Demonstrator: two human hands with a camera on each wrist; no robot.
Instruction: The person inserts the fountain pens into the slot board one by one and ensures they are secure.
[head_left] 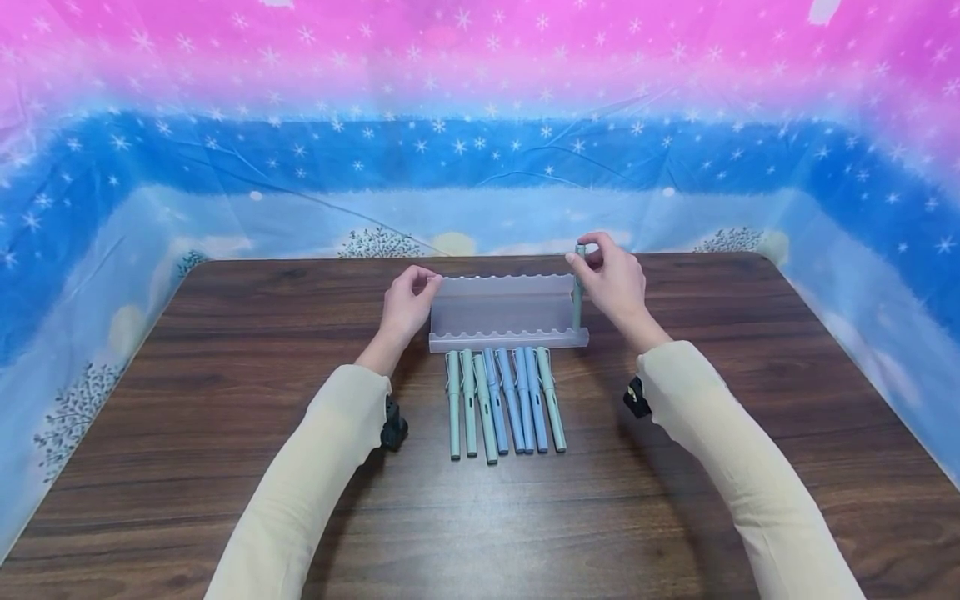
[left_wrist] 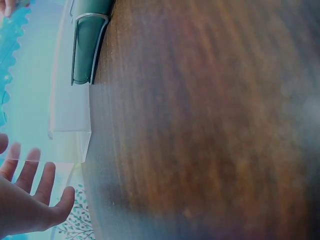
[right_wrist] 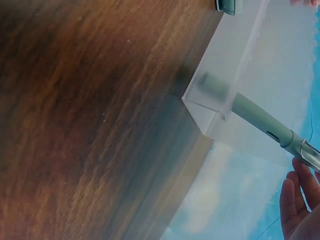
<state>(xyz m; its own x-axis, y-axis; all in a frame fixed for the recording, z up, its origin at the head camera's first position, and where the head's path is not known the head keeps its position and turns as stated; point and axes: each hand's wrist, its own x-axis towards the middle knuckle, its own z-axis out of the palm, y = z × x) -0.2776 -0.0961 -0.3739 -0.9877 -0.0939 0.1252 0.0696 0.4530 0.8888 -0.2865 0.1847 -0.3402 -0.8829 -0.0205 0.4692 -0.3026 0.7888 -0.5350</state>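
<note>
A frosted, see-through pen stand (head_left: pixel 502 312) with scalloped edges stands toward the back of the table. My left hand (head_left: pixel 408 304) pinches its upper left corner between thumb and fingers; in the left wrist view, fingers (left_wrist: pixel 47 180) spread beside and behind the stand's end. At the right end, my right hand (head_left: pixel 617 279) pinches the capped top of a green pen (head_left: pixel 577 304). That pen is upright in the head view, its lower end behind the stand's front lip (right_wrist: pixel 220 75), seen blurred through the plastic in the right wrist view.
In front of the stand lies a row of several pens, green ones (head_left: pixel 453 408) at the left, blue ones (head_left: pixel 510 400) in the middle and one green pen (head_left: pixel 552 400) at the right. A snowflake-patterned cloth (head_left: pixel 480 158) surrounds the wooden table (head_left: pixel 480 533).
</note>
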